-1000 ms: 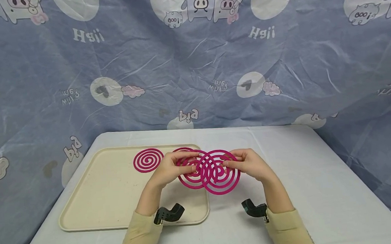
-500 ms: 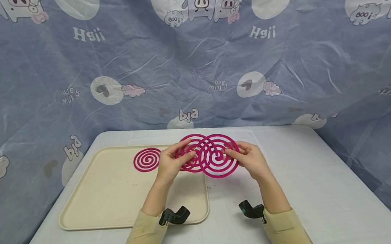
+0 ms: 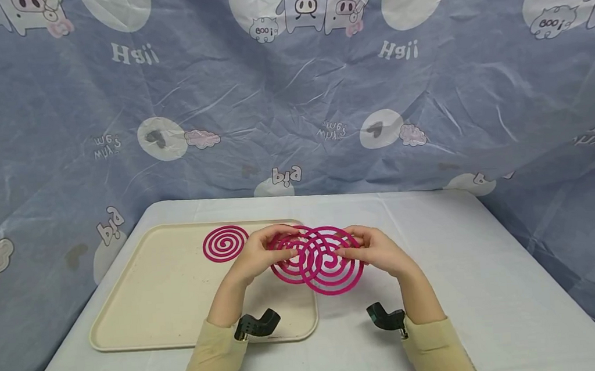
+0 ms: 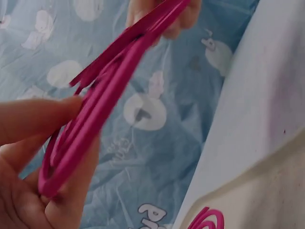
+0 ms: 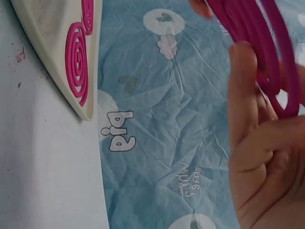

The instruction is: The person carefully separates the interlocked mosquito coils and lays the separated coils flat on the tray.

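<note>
Two magenta mosquito coils overlap in the air over the tray's right edge in the head view. My left hand point(image 3: 256, 257) pinches the left coil point(image 3: 290, 280) between thumb and fingers. The right coil point(image 3: 333, 292), in front where they cross, is pinched the same way by my right hand point(image 3: 378, 253). Seen from the left wrist, the held coils point(image 4: 102, 105) are nearly edge-on, tilted and crossing at a narrow angle. From the right wrist, my thumb and fingers point(image 5: 262, 157) grip the coil's rim point(image 5: 286, 71).
A cream tray point(image 3: 170, 294) lies on the white table point(image 3: 467, 277). A loose mosquito coil point(image 3: 226, 243) rests near its back edge. Another coil point(image 5: 77, 62) lies in the tray's corner in the right wrist view. A blue printed cloth point(image 3: 290, 93) hangs behind the table.
Both hands rose with the coils half a second ago, then came back down. The two coils now overlap slightly more than a second ago. The coil at the tray's back edge stayed put.
</note>
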### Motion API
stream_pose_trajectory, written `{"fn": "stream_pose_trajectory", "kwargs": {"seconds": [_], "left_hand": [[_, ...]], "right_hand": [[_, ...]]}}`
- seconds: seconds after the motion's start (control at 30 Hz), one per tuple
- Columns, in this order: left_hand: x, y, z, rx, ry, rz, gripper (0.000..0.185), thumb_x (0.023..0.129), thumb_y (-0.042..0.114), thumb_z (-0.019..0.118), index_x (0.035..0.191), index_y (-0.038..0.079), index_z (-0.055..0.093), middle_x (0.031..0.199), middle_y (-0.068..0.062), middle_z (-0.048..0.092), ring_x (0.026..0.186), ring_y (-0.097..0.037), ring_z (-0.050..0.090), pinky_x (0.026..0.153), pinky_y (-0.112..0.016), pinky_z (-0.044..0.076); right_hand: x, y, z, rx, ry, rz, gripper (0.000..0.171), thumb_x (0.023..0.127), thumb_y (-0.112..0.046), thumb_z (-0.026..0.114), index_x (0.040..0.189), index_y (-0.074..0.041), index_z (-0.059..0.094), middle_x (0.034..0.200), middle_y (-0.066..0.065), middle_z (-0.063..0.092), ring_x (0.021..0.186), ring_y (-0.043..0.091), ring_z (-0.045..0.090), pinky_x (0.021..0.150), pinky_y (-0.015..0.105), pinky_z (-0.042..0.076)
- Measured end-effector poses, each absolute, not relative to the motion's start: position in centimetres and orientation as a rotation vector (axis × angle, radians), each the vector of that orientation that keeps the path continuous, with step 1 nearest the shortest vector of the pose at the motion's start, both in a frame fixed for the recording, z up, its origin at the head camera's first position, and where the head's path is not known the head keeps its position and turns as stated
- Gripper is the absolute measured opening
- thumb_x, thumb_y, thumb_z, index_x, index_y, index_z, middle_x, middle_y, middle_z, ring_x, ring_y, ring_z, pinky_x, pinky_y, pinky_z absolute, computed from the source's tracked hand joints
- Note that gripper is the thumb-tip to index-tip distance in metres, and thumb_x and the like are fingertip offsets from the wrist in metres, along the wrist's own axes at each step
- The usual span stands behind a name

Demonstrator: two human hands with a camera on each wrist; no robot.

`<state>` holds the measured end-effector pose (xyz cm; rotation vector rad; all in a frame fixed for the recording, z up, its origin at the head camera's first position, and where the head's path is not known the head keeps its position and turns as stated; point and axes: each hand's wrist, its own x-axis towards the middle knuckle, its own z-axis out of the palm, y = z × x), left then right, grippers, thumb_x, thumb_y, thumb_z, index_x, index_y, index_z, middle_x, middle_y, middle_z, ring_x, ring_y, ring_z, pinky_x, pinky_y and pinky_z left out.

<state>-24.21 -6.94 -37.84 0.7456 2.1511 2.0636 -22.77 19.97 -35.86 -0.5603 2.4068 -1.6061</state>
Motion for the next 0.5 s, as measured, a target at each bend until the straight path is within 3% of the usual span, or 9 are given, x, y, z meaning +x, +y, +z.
{"fn": "stream_pose_trajectory", "kwargs": {"seconds": [0.1,0.27,0.5], "left_hand": [[-24.4,-7.6,-37.9,0.861,2.131,1.944,0.034,0.078,0.001,0.073,0.110,0.001,0.066,0.104,-0.014,0.063,0.078,-0.017,0.060,0.066,-0.027,0.054],[-24.4,-7.4,-37.9,0.845,2.163,1.976,0.033,0.078,0.002,0.074,0.110,0.001,0.067,0.101,-0.013,0.065,0.077,-0.016,0.062,0.067,-0.026,0.054],[-24.1,-6.4,-37.8,0.595,2.219,2.252,0.035,0.077,0.003,0.076,0.111,0.003,0.068,0.112,-0.013,0.064,0.086,-0.014,0.061,0.071,-0.023,0.054]], "right_hand": [[-22.8,20.2,-35.9,-0.631,2.399,-1.497,0.029,0.086,-0.015,0.069,0.108,0.002,0.063,0.076,0.012,0.067,0.057,0.010,0.049,0.049,0.021,0.039],[-22.8,20.2,-35.9,-0.601,2.445,-1.510,0.032,0.085,-0.015,0.070,0.109,0.006,0.064,0.082,0.013,0.070,0.065,0.012,0.060,0.057,0.025,0.048],[-22.7,19.8,-35.8,-0.411,2.529,-1.689,0.032,0.084,-0.023,0.072,0.107,0.000,0.067,0.078,0.008,0.070,0.059,0.013,0.054,0.050,0.022,0.039]]}}
